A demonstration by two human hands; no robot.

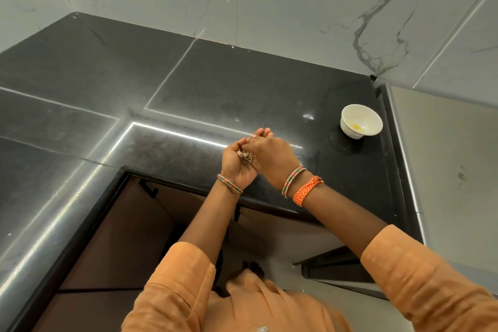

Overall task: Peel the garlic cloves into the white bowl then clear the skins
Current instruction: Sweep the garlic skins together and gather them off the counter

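Black stone counter (215, 83) w/ pale seams, grey-veined wall tiles (296, 3) behind. White bowl (361, 121) sits far right on it, well apart from both hands; smth yellowish inside, too small to tell. Left hand (237, 162) palm-up, fingers cupped round a small heap of garlic skins (245, 156). Right hand (272, 156) lies across it, fingertips at the skins; pinching or just touching, can't tell. Bangles on both wrists, orange thread band (307, 190) on the right.
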